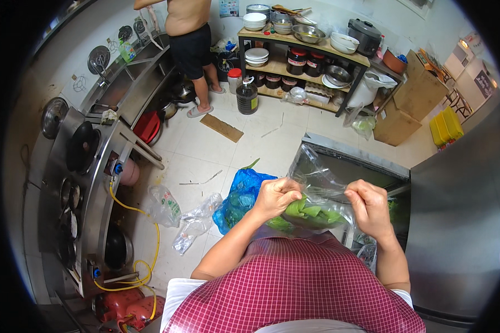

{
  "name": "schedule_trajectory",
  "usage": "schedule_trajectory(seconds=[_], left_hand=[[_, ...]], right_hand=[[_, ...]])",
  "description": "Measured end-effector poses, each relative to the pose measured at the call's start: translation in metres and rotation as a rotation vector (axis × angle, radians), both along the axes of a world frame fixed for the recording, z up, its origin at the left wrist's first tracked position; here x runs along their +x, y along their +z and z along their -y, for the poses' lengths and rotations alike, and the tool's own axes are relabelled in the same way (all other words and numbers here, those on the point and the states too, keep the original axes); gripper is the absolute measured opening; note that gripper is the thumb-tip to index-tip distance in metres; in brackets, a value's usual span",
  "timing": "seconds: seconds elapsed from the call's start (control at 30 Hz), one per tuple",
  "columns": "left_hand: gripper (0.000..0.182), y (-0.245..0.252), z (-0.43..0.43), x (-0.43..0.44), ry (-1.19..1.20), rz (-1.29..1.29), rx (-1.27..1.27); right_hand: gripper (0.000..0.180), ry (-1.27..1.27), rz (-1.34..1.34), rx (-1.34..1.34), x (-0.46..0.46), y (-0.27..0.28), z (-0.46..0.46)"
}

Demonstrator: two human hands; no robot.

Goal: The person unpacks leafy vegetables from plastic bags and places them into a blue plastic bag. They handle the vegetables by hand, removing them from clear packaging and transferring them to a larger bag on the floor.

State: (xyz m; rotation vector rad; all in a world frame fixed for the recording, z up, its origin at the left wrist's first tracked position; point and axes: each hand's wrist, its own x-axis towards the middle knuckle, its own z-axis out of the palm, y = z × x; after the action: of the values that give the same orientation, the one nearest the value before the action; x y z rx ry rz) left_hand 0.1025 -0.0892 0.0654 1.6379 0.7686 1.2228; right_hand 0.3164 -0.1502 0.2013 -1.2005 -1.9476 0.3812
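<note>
Between my two hands stretches a clear plastic bag (322, 179) with green leafy vegetables (314, 213) inside. My left hand (277, 199) pinches one side of the bag's upper part, and my right hand (367, 207) has the other side in its closed fingers. Beyond and left of my left hand, a blue plastic bag (243, 189) with greens in it rests on the floor tiles. The inside of an open refrigerator (345, 166) shows behind the clear bag; my arms hide part of it.
At left runs a steel stove counter (104, 166), with a yellow gas hose (157, 237) trailing down to red gas cylinders (121, 301). Loose clear bags (198, 220) and a cardboard strip (221, 127) lie on the floor. A person (189, 41) stands by the sink. The steel refrigerator door (458, 233) rises at right.
</note>
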Motion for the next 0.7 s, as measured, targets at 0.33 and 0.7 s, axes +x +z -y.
schedule_trajectory(seconds=[0.33,0.7], left_hand=[[0.063,-0.069,-0.024,-0.049,0.171,0.253,-0.214],[0.096,-0.205,0.05,-0.003,-0.301,0.782,-1.376]], right_hand=[[0.016,0.053,0.354,0.428,-0.009,0.048,-0.029],[0.012,0.255,0.173,0.642,-0.068,0.114,-0.068]])
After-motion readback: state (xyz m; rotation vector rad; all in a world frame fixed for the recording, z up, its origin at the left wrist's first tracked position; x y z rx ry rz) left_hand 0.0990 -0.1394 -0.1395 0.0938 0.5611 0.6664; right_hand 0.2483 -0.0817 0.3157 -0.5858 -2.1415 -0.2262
